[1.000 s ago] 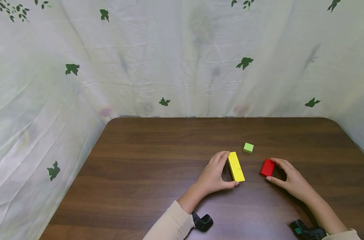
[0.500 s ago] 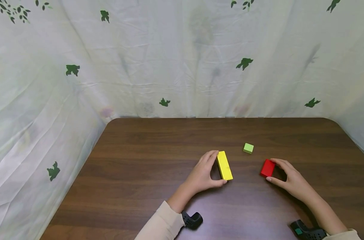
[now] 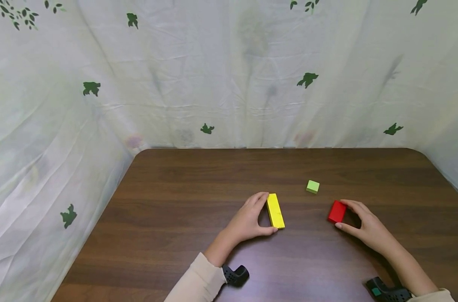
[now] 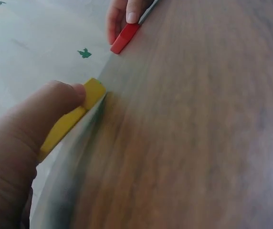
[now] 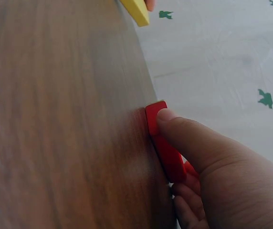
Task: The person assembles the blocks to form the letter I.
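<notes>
My left hand (image 3: 247, 220) pinches a long yellow block (image 3: 276, 211) by its two ends, thumb at the near end and fingertips at the far one. In the left wrist view the thumb presses on the end of the yellow block (image 4: 94, 93). To the right, my right hand (image 3: 366, 222) holds a shorter red block (image 3: 336, 211) between thumb and fingers. The right wrist view has the thumb on the end face of the red block (image 5: 167, 152), which sits on the table. A small light green block (image 3: 312, 186) lies behind and between the two hands, touched by neither.
The brown wooden table (image 3: 176, 235) spreads under both hands. Behind it and at its sides hangs a pale curtain (image 3: 229, 84) with green leaf shapes. A black strap device (image 3: 236, 276) is on the left wrist, another black device (image 3: 388, 290) on the right.
The left hand has moved left with the yellow block, away from the red one, and slightly nearer to me at the end. The right hand, red block and green block have stayed put.
</notes>
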`<action>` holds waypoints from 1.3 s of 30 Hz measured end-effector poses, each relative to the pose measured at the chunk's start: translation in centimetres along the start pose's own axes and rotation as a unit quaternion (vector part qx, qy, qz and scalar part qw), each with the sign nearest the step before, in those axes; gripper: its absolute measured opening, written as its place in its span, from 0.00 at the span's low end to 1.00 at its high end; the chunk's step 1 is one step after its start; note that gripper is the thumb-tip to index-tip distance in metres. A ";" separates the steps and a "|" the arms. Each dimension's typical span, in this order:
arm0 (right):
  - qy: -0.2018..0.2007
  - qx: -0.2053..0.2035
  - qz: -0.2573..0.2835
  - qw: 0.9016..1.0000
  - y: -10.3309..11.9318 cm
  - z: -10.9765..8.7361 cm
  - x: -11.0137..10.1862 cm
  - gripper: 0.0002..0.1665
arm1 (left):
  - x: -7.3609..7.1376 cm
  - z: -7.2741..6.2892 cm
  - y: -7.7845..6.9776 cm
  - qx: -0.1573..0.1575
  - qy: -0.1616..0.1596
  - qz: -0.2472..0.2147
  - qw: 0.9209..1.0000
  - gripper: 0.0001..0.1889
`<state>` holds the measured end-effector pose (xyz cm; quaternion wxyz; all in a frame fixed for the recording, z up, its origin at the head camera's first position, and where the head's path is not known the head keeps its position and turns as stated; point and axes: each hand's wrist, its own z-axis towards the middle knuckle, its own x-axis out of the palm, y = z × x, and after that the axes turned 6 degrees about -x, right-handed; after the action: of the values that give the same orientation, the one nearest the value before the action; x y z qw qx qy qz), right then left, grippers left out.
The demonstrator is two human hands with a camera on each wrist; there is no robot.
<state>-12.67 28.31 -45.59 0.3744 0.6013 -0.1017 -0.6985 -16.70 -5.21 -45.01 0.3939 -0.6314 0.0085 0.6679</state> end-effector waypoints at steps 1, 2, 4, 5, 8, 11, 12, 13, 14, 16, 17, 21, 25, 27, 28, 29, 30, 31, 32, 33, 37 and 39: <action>0.000 0.000 0.000 1.000 0.0 0.0 0.0 0.40 | 0.0 0.0 0.0 -0.002 0.003 0.000 1.000 0.48; 0.000 0.000 0.000 1.000 0.0 0.0 0.0 0.40 | 0.0 -0.1 0.0 -0.003 0.007 0.001 1.000 0.48; -0.001 0.001 0.000 1.000 0.0 0.0 0.0 0.40 | 0.0 -0.1 0.1 -0.006 0.014 0.003 1.000 0.47; -0.001 0.001 -0.001 1.000 0.0 0.0 0.0 0.40 | 0.1 -0.1 0.1 -0.006 0.017 0.002 1.000 0.47; 0.001 0.004 -0.001 1.000 0.0 -0.1 0.1 0.40 | 0.1 -0.2 0.2 -0.009 0.025 -0.001 1.000 0.46; 0.001 0.006 -0.002 1.000 0.0 -0.1 0.1 0.40 | 0.1 -0.2 0.3 -0.010 0.035 -0.009 0.999 0.45; 0.001 0.006 -0.002 1.000 0.0 -0.1 0.2 0.40 | 0.1 -0.2 0.4 -0.010 0.038 -0.010 0.999 0.45; 0.000 0.006 -0.002 1.000 0.0 -0.1 0.2 0.40 | 0.1 -0.2 0.4 -0.010 0.042 -0.010 0.999 0.45; 0.000 0.006 -0.002 1.000 0.0 -0.1 0.2 0.40 | 0.0 -0.2 0.4 -0.009 0.046 -0.009 0.999 0.45; -0.001 0.005 -0.002 1.000 -0.1 -0.1 0.2 0.40 | 0.0 -0.2 0.5 -0.009 0.054 -0.008 0.998 0.44; -0.001 0.005 -0.003 1.000 -0.1 -0.1 0.2 0.40 | 0.0 -0.2 0.5 -0.009 0.058 -0.006 0.998 0.44; -0.002 0.004 -0.001 1.000 -0.1 -0.1 0.2 0.40 | -0.2 -0.2 0.6 -0.003 0.069 0.004 0.998 0.43; -0.002 0.002 0.001 1.000 -0.1 -0.1 0.1 0.40 | -0.2 -0.1 0.6 0.009 0.073 0.011 0.997 0.43; -0.002 0.001 0.001 1.000 -0.1 -0.1 0.1 0.40 | -0.2 0.0 0.7 0.012 0.076 0.011 0.997 0.43; -0.002 0.000 0.001 1.000 -0.1 -0.1 0.1 0.40 | -0.2 0.0 0.7 0.014 0.076 0.012 0.997 0.43; -0.002 0.000 0.001 1.000 -0.1 -0.1 0.1 0.41 | -0.1 0.0 0.7 0.015 0.077 0.012 0.997 0.43; -0.002 0.000 0.002 1.000 -0.1 -0.1 0.1 0.41 | -0.1 -0.1 0.7 0.013 0.078 0.010 0.997 0.43; -0.002 0.000 0.002 1.000 -0.1 -0.1 0.1 0.41 | -0.1 -0.1 0.7 0.011 0.079 0.008 0.997 0.43; -0.003 -0.001 0.001 1.000 -0.1 -0.1 0.1 0.41 | -0.1 -0.1 0.8 0.007 0.081 0.006 0.997 0.43; -0.003 -0.001 0.001 1.000 0.0 -0.1 0.1 0.41 | -0.1 -0.1 0.8 0.003 0.081 0.004 0.997 0.43; -0.008 -0.001 -0.010 1.000 0.0 -0.2 0.1 0.42 | -0.1 -0.1 0.8 -0.022 0.082 -0.011 0.996 0.41; -0.010 -0.002 -0.011 1.000 0.0 -0.2 0.0 0.43 | -0.1 -0.1 0.8 -0.029 0.077 -0.016 0.996 0.39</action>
<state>-12.44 28.35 -45.62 0.3671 0.5941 -0.0973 -0.7091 -17.04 -5.88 -45.31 0.3839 -0.6921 0.0094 0.6112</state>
